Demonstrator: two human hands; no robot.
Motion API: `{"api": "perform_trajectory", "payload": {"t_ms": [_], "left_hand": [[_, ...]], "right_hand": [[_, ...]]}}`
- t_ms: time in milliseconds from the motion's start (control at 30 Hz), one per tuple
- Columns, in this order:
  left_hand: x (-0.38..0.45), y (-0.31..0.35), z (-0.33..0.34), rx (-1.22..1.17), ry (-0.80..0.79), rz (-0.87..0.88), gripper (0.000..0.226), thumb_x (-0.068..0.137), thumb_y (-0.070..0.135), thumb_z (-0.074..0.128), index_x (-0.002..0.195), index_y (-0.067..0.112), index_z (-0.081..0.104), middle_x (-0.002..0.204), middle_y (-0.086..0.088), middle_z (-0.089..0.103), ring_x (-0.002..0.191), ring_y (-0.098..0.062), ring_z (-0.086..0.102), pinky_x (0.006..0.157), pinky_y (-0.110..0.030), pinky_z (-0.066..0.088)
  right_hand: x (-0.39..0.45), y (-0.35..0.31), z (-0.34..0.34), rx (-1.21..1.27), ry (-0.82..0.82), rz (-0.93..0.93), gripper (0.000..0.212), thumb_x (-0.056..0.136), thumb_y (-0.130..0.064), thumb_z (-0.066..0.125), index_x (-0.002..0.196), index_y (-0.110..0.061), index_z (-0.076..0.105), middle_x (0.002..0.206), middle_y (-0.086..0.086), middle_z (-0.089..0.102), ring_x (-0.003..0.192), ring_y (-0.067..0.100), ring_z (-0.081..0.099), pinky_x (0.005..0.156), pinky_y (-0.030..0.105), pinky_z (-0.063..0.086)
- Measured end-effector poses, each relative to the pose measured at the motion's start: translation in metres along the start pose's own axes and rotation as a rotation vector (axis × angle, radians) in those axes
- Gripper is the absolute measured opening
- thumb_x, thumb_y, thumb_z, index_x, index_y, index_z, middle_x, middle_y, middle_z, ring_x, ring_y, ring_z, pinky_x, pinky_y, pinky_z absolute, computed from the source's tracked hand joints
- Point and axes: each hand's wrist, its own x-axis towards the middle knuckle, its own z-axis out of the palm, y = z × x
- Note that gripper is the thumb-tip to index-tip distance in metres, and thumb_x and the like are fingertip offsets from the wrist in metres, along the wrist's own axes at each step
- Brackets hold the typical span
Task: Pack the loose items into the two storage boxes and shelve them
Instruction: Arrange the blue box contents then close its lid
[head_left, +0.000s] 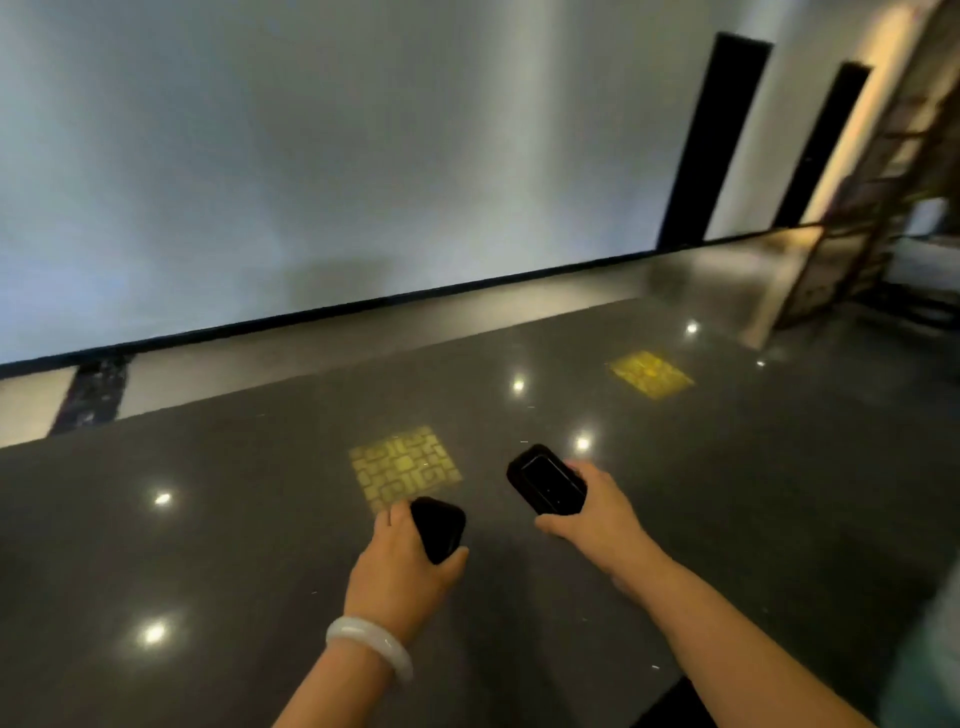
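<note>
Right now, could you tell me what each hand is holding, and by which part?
The left hand grips a black case by its near end. The right hand holds a second black case by its near side, fingers wrapped underneath.

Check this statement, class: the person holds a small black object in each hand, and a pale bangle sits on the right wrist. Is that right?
Not quite. The pale bangle sits on the left wrist, not the right, as the head view shows. The rest stands: the left hand and the right hand each hold a small black object.
</note>
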Motion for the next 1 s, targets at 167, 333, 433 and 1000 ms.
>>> {"api": "perform_trajectory", "payload": {"t_ms": [167, 333, 433, 1000], "left_hand": [[-0.008, 0.111, 0.084, -0.068, -0.139, 0.145, 0.068, 0.073, 0.055, 0.073, 0.126, 0.024, 0.044, 0.123, 0.003, 0.051, 0.109, -0.02, 0.057, 0.087, -0.031, 0.049], [-0.031, 0.205, 0.159, -0.142, -0.246, 0.337, 0.066, 0.074, 0.059, 0.07, 0.126, 0.026, 0.047, 0.117, 0.008, 0.053, 0.105, -0.011, 0.054, 0.087, -0.025, 0.047], [-0.044, 0.246, 0.195, -0.153, -0.314, 0.44, 0.063, 0.075, 0.06, 0.068, 0.126, 0.028, 0.047, 0.118, 0.01, 0.053, 0.106, -0.008, 0.054, 0.088, -0.025, 0.047], [-0.025, 0.38, 0.311, 0.129, -0.644, 0.919, 0.078, 0.084, 0.054, 0.061, 0.146, 0.021, 0.026, 0.134, -0.002, 0.042, 0.118, -0.017, 0.048, 0.095, -0.035, 0.048]], "right_hand": [[-0.029, 0.065, -0.125, 0.237, 0.134, 0.107, 0.064, 0.067, -0.009, 0.083, 0.117, -0.029, 0.049, 0.101, -0.01, 0.057, 0.082, 0.01, 0.063, 0.051, 0.017, 0.051], [-0.067, 0.133, -0.224, 0.349, 0.295, 0.174, 0.06, 0.069, -0.002, 0.081, 0.116, -0.028, 0.054, 0.1, -0.003, 0.062, 0.076, 0.017, 0.068, 0.051, 0.025, 0.054], [-0.088, 0.17, -0.264, 0.429, 0.346, 0.225, 0.06, 0.071, 0.003, 0.078, 0.119, -0.025, 0.053, 0.1, 0.003, 0.064, 0.073, 0.016, 0.071, 0.056, 0.027, 0.056], [-0.137, 0.258, -0.374, -0.103, 0.735, 0.543, 0.033, 0.081, -0.018, 0.073, 0.094, -0.036, 0.048, 0.09, -0.012, 0.062, 0.08, 0.0, 0.06, 0.056, 0.014, 0.042]]}}
